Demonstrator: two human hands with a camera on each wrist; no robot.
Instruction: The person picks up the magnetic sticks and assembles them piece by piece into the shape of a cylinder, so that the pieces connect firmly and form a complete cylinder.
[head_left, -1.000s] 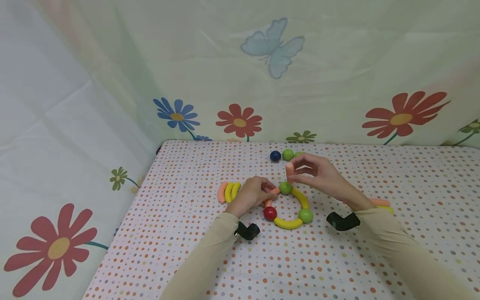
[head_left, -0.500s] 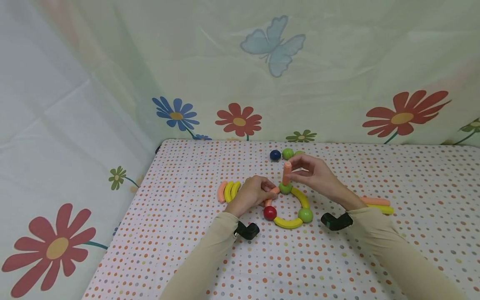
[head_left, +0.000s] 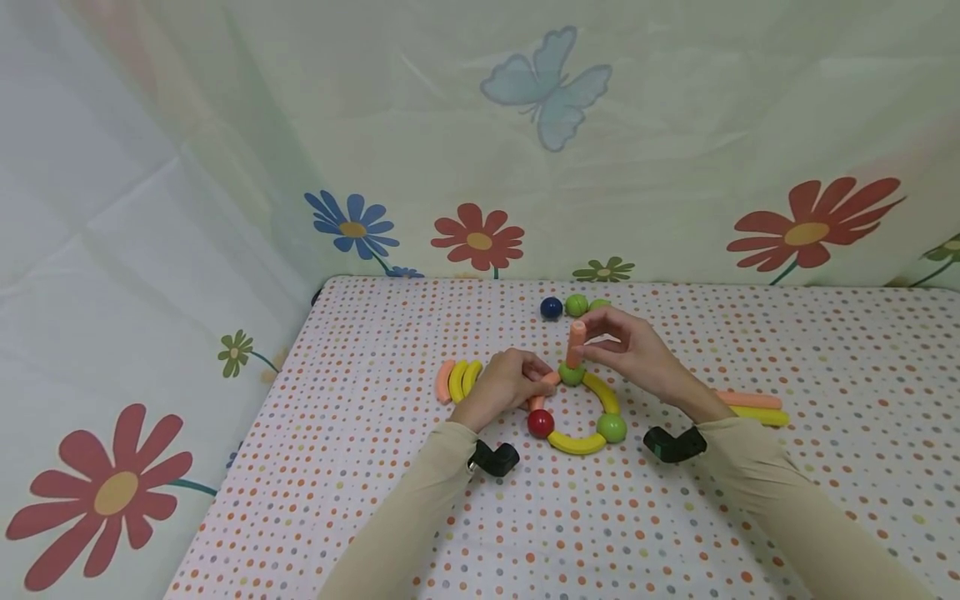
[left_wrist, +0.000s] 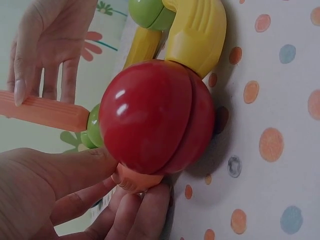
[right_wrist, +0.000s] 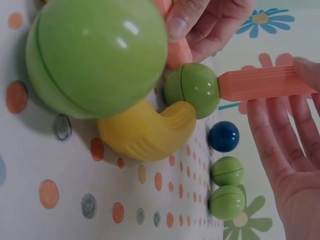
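My left hand (head_left: 504, 383) holds a curved salmon-pink piece (left_wrist: 137, 179) in a ring on the table, just behind a red ball (head_left: 540, 423). Yellow curved pieces (head_left: 576, 443) and green balls (head_left: 611, 428) make up the ring's other parts. At its far side, a straight salmon-pink stick (head_left: 576, 343) stands upright on a green ball (head_left: 571, 374). Thumb and fingers of my right hand (head_left: 630, 346) pinch this stick near its upper part. Its lower end meets the green ball in the right wrist view (right_wrist: 192, 90).
A dark blue ball (head_left: 551, 308) and green balls (head_left: 576, 305) sit toward the table's back edge. Curved yellow and pink pieces (head_left: 457, 382) lie left of my left hand. Straight pink and yellow sticks (head_left: 757, 408) lie beside my right forearm.
My right hand has moved slightly left and brought the pink stick upright onto the far green ball. The left hand keeps its hold on the ring.
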